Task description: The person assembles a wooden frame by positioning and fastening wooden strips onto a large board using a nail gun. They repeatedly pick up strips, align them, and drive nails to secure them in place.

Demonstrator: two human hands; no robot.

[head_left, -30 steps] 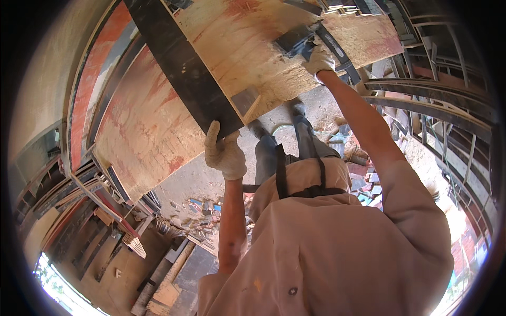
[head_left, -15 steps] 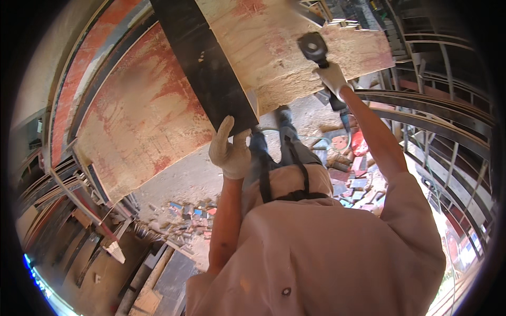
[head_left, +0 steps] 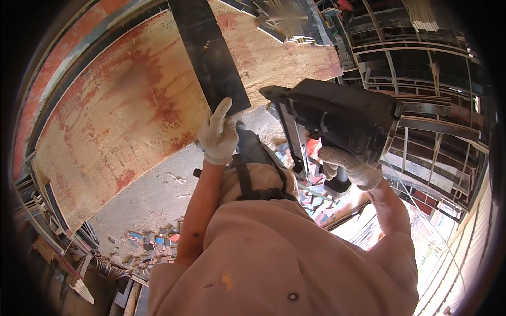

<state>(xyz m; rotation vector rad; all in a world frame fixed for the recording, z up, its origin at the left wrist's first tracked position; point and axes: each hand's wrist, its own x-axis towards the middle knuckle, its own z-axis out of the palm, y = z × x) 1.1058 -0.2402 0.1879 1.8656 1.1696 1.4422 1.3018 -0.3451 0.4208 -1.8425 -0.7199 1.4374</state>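
Note:
My left hand (head_left: 217,138), in a pale work glove, is at the near end of a long black board (head_left: 211,55). One digit lies on the board's top face; the others are partly hidden at its end. The board lies across a worn wooden worktop (head_left: 113,105) stained red. My right hand (head_left: 352,169), gloved too, is wrapped round the handle of a black nail gun (head_left: 342,113). The gun is held up off the worktop's near edge on the right, its bulky body large in view. A thin green hose (head_left: 315,193) shows below it.
Stacked strips and offcuts (head_left: 295,31) lie at the worktop's far right. Racks of long bars (head_left: 437,105) stand on the right. Coloured scrap pieces (head_left: 153,245) litter the floor at the lower left. More lengths of material (head_left: 58,226) are stacked at the left.
My right hand has brought the nail gun back from over the worktop, nearer to me and higher, and turned it. My left hand stays at the board's end. The whole view has shifted.

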